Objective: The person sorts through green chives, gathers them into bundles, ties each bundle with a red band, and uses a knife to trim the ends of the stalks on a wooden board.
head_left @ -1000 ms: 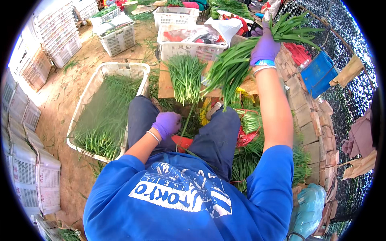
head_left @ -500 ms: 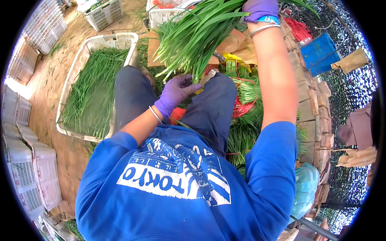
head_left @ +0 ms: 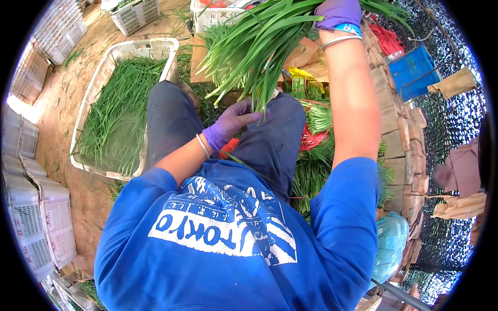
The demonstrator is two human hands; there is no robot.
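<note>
A big bunch of green garlic chives (head_left: 254, 44) hangs over my knees, its pale stalk ends pointing down toward me. My right hand (head_left: 338, 13), in a purple glove, is closed around the leafy part at the top. My left hand (head_left: 233, 123), also gloved in purple, is closed at the lower tips of a few stalks, thumb and fingers together beside my right knee. The fingertips are partly covered by the stalks. Beyond the bunch, a brown board (head_left: 200, 57) is partly hidden by the leaves.
On my left stands a white crate (head_left: 78, 136) full of loose chives. Tied bundles (head_left: 317, 116) with red bands lie beside my right leg. Stacked white crates (head_left: 54, 217) line the far left. A brick edging (head_left: 397, 150) and a blue container (head_left: 415, 72) are at right.
My left hand has shifted slightly down and right along the stalk tips. The hanging stalks have swung a little right. My right hand keeps its hold, almost still.
</note>
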